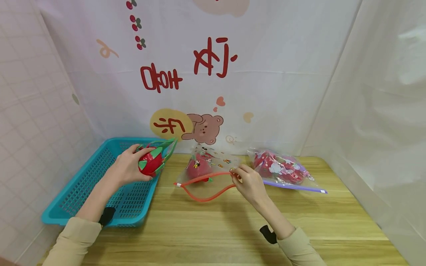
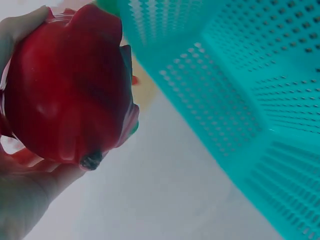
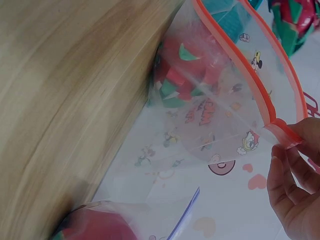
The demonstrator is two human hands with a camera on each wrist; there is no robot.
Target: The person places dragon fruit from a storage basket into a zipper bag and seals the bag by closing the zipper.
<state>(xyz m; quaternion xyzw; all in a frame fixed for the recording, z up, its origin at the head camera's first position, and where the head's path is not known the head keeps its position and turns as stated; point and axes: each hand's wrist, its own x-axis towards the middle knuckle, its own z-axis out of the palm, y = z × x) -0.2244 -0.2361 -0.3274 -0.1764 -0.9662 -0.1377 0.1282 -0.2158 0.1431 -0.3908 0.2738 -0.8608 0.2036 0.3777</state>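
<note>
In the head view my left hand [image 1: 128, 166] grips a red dragon fruit [image 1: 151, 162] with green leaf tips, above the right side of a blue basket [image 1: 151, 195]. The left wrist view shows the dragon fruit [image 2: 70, 85] close up, fingers and thumb around it. My right hand [image 1: 249, 184] pinches one end of the red zip edge of a clear printed bag [image 1: 226, 159]. The bag's mouth gapes, and one dragon fruit [image 1: 198, 168] lies inside. In the right wrist view, thumb and fingertips of the right hand [image 3: 300, 185] hold the corner of the red zip [image 3: 282, 134].
To the right lies a second printed bag [image 1: 283, 168] with a purple zip [image 1: 296, 187] and red fruit inside. Everything stands on a wooden table [image 1: 199, 236]. A white printed sheet [image 1: 266, 81] hangs behind, and more white sheeting [image 1: 382, 122] borders the right side.
</note>
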